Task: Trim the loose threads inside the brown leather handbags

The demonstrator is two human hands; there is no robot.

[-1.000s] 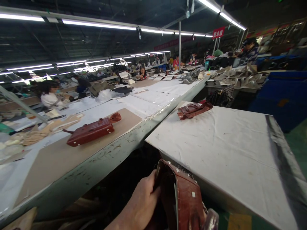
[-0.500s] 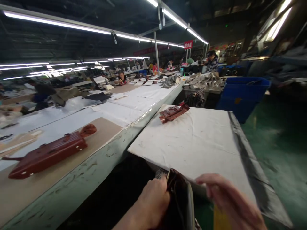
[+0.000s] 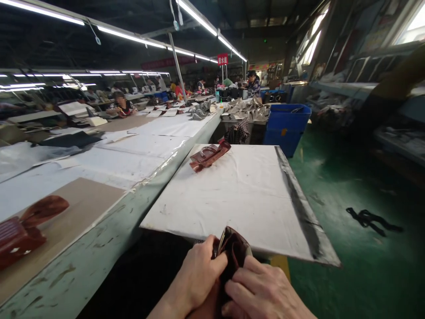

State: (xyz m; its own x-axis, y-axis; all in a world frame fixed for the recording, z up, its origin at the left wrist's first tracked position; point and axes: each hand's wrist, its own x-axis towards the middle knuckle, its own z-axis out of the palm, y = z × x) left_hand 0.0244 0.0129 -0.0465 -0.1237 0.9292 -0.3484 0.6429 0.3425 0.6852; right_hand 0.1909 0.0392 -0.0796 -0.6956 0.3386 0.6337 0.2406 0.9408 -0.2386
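Low in front of me is a dark reddish-brown leather bag (image 3: 236, 239), its mouth open toward me and a pale edge along the rim. My left hand (image 3: 199, 270) is closed around the left side of the opening. On the right side, the fingers of my right hand (image 3: 262, 285) are curled over the rim, tips partly hidden inside. The lower part of the bag is out of sight behind my hands. Beyond them, a brown leather piece with a handle (image 3: 209, 156) lies on a white-covered side table (image 3: 229, 199).
A red-brown bag (image 3: 20, 241) lies on brown board on the long table (image 3: 109, 221) to my left. Behind the side table stand a blue bin (image 3: 283, 128) and a heap of grey pieces (image 3: 247, 109). Black straps (image 3: 370, 219) lie on the green floor. Several people work farther back.
My right hand has come in from the right and taken hold of the bag's rim. My view has turned right, so the bag on the left table is now partly cut off.
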